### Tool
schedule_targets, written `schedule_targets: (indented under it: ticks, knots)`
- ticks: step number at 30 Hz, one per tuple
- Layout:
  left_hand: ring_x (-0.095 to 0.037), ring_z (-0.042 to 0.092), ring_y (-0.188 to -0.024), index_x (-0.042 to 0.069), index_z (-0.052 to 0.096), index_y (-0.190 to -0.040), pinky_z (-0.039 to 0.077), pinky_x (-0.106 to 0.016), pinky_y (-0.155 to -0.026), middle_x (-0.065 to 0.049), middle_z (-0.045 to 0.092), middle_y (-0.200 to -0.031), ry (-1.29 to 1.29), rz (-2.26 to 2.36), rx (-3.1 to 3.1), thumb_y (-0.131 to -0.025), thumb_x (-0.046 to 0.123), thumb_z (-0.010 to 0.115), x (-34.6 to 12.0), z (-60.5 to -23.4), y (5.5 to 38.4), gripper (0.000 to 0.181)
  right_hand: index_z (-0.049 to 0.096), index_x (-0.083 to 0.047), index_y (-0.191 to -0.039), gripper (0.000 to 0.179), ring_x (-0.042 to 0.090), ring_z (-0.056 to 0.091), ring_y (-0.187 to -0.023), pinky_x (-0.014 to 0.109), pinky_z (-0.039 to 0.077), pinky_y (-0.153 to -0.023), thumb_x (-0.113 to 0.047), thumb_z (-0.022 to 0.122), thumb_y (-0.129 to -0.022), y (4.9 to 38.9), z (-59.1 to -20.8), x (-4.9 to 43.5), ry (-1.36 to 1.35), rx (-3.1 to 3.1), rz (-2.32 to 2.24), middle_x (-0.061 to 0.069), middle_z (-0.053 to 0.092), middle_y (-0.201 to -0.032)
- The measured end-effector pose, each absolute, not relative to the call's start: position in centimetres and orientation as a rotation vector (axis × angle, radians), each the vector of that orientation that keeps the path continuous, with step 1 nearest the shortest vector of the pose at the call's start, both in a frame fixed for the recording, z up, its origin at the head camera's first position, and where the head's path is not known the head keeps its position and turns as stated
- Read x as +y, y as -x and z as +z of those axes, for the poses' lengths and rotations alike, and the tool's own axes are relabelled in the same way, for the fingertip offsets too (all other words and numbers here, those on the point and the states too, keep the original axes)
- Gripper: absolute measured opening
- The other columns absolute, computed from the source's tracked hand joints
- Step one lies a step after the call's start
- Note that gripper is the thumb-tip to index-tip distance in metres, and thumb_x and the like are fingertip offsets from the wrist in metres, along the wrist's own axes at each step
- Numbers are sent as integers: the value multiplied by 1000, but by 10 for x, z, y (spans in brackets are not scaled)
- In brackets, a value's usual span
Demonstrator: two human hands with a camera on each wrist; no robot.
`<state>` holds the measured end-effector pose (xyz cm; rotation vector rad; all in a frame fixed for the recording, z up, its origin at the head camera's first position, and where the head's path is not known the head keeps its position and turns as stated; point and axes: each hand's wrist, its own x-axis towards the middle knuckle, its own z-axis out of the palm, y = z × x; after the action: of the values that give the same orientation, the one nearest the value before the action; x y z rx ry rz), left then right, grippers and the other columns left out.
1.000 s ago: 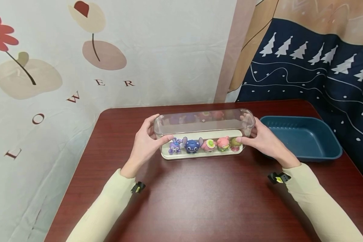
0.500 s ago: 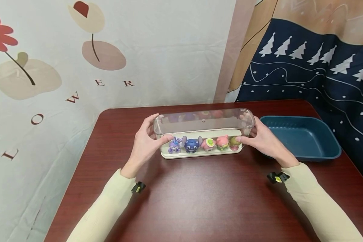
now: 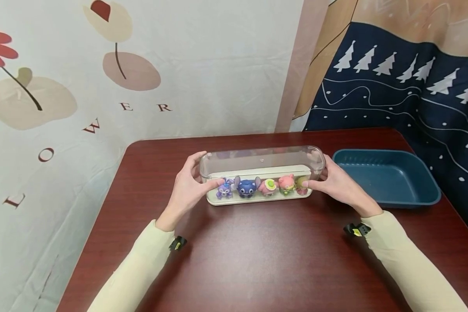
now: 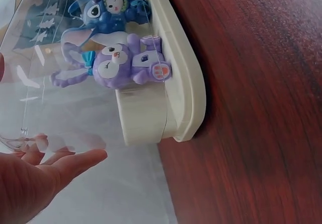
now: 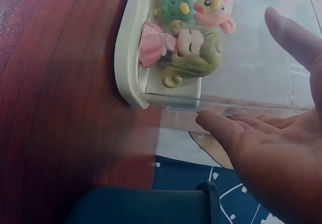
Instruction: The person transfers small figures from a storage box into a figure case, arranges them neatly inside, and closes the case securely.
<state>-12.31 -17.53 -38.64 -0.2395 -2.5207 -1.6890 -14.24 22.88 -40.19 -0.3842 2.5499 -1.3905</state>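
A clear plastic cover (image 3: 261, 159) stands over a cream base (image 3: 259, 200) on the table, its lower edge at the base's rim. My left hand (image 3: 187, 188) holds the cover's left end, thumb in front, fingers behind. Likewise, my right hand (image 3: 339, 184) grips the right end. Inside is a row of small figurines: a purple rabbit (image 4: 121, 65), a blue big-eared figure (image 4: 108, 15), a pink figure with a green spot (image 3: 268, 186), a pink-hooded figure (image 5: 201, 5) and an olive-haired doll (image 5: 188, 55) in a pink dress. The cover partly hides the far fingers.
A dark teal basin (image 3: 390, 200) stands right of the case, close to my right hand. Beneath everything is a reddish-brown wooden table (image 3: 265, 255). Printed cloths hang behind, a pale flower one (image 3: 218, 86) and a navy one with trees (image 3: 378, 97).
The clear cover has come down a little over the figurines, with both hands moving along with it. The base, figurines and basin stay in place.
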Motion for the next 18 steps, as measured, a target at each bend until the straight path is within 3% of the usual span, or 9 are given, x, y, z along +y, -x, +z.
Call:
schedule_targets:
  ticks: [5, 11, 18]
  knots:
    - [-36, 66, -116, 15, 47, -149, 50, -17, -76, -18, 59, -139, 227, -1679, -2544, -79, 19, 92, -176, -389, 122, 84, 17, -3, -161, 101, 45, 41, -141, 64, 36, -114, -28, 84, -90, 142, -404, 228, 387, 2543, -1379, 25, 33, -157]
    - [-34, 64, -122, 13, 45, -149, 51, -19, -85, -16, 57, -143, 223, -1707, -2577, -80, 19, 92, -177, -393, 121, 85, 19, -1, -160, 99, 45, 44, -141, 62, 37, -113, -28, 84, -90, 141, -406, 229, 387, 2551, -1366, 26, 37, -155]
    - [-30, 60, -127, 15, 44, -149, 50, -37, -99, -13, 55, -144, 226, -1736, -2580, -80, 20, 92, -177, -399, 124, 85, 18, -3, -162, 102, 46, 47, -138, 64, 37, -113, -29, 84, -89, 140, -409, 229, 389, 2573, -1348, 25, 40, -155]
